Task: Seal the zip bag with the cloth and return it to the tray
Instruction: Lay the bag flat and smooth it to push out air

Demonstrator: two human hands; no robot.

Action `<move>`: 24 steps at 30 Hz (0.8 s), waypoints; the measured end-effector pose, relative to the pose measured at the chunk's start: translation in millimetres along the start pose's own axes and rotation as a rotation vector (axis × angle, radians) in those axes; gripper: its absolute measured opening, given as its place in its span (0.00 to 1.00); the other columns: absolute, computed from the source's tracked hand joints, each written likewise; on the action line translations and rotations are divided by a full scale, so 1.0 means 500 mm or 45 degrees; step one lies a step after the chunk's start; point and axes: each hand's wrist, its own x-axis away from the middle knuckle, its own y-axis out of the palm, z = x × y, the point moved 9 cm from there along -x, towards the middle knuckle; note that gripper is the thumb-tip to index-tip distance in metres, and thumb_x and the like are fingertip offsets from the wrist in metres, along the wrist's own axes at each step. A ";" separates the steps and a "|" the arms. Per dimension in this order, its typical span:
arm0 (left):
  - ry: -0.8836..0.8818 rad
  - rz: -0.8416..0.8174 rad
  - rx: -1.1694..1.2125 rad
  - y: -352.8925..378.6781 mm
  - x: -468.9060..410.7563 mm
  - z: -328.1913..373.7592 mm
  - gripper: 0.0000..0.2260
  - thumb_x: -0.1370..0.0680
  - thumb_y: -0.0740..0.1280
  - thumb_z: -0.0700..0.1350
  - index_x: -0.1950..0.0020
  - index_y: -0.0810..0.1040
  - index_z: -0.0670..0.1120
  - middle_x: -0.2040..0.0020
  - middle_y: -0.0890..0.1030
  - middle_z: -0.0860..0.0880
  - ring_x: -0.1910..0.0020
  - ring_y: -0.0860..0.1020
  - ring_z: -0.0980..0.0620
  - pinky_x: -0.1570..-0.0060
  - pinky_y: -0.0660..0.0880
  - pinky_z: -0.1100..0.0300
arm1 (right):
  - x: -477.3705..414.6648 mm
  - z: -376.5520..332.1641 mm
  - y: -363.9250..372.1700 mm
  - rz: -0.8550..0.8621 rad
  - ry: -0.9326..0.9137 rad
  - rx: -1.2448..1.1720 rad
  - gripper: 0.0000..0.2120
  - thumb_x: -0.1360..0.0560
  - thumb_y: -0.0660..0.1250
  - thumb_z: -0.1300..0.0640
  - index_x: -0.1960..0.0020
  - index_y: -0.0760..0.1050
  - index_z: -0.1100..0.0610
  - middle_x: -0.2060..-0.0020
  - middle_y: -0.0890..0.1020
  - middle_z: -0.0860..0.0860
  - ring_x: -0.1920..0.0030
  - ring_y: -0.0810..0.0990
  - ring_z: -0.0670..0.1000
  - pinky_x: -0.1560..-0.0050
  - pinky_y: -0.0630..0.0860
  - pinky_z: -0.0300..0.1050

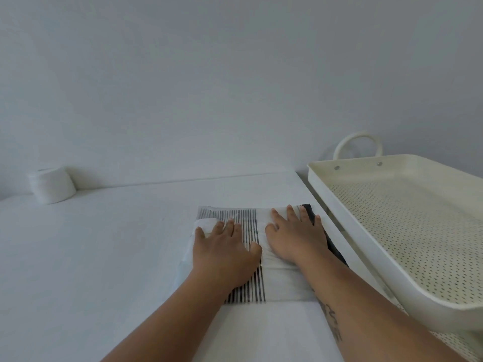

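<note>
A clear zip bag [281, 286] lies flat on the white table, with a folded white cloth with black stripes [251, 226] inside it. My left hand [224, 246] rests palm down on the bag's left half, fingers spread. Beside it, my right hand [295, 233] lies flat on the right half, fingertips near the bag's far edge. Neither hand grips anything. A cream perforated tray [337, 205] with a loop handle stands just right of the bag, holding nothing.
A white roll [52, 185] stands at the back left against the wall. The white table [104, 244] stretches left of the bag. The tray's near corner overhangs toward my right forearm.
</note>
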 end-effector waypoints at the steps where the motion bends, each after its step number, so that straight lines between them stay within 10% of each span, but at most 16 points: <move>1: 0.005 0.019 0.008 -0.005 0.000 0.001 0.33 0.25 0.43 0.61 0.24 0.58 0.47 0.22 0.60 0.51 0.24 0.55 0.52 0.29 0.49 0.42 | 0.000 -0.001 -0.001 0.004 -0.002 0.000 0.28 0.22 0.40 0.43 0.22 0.44 0.43 0.20 0.44 0.50 0.22 0.39 0.55 0.25 0.36 0.61; 8: 0.110 0.161 0.034 -0.046 0.007 -0.002 0.21 0.24 0.50 0.59 0.43 0.75 0.50 0.40 0.78 0.52 0.38 0.73 0.51 0.36 0.65 0.48 | 0.010 -0.016 -0.003 0.044 -0.120 -0.009 0.28 0.21 0.44 0.43 0.23 0.40 0.40 0.20 0.46 0.49 0.21 0.41 0.56 0.25 0.37 0.63; 15: 0.026 0.054 0.004 -0.016 -0.029 -0.045 0.27 0.20 0.47 0.58 0.23 0.58 0.47 0.20 0.54 0.49 0.22 0.48 0.45 0.26 0.48 0.42 | 0.013 -0.099 -0.048 0.290 -0.432 -0.009 0.23 0.18 0.48 0.50 0.23 0.53 0.44 0.21 0.53 0.50 0.21 0.48 0.57 0.24 0.46 0.61; 24: -0.020 -0.048 -0.089 0.011 -0.034 -0.056 0.30 0.21 0.41 0.59 0.22 0.53 0.46 0.20 0.52 0.49 0.22 0.45 0.46 0.27 0.46 0.40 | -0.008 -0.087 0.021 -0.072 -0.361 0.030 0.26 0.19 0.41 0.44 0.22 0.46 0.42 0.20 0.46 0.48 0.21 0.43 0.54 0.23 0.41 0.57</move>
